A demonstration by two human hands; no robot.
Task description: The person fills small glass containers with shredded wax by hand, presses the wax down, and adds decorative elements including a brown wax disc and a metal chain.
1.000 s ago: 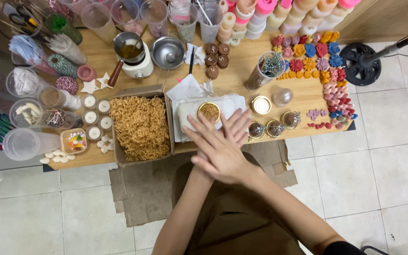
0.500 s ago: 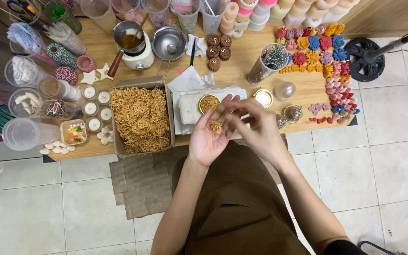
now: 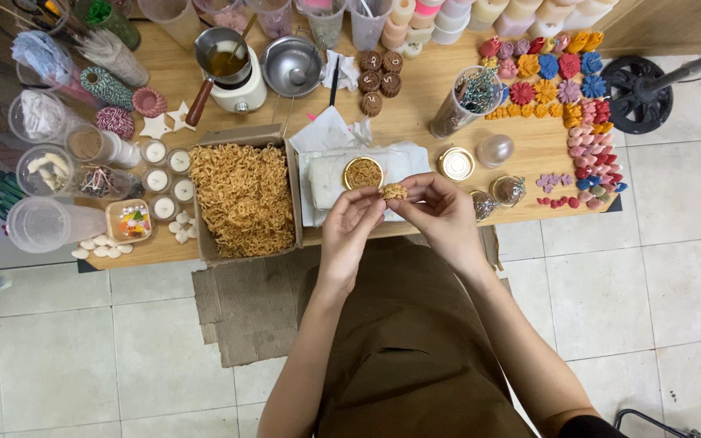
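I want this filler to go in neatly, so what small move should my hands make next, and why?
Probably carry the small wad of shredded paper forward and press it into the open gold tin. Both the left hand and right hand pinch the wad just short of the tin, which already holds similar shreds.

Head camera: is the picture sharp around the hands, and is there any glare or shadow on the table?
Head view: the small tan clump held between left hand and right hand looks sharp; light is soft and even, with only faint shadows on the wooden table; bright glints on the steel bowl and gold lid; edges bend slightly outward.
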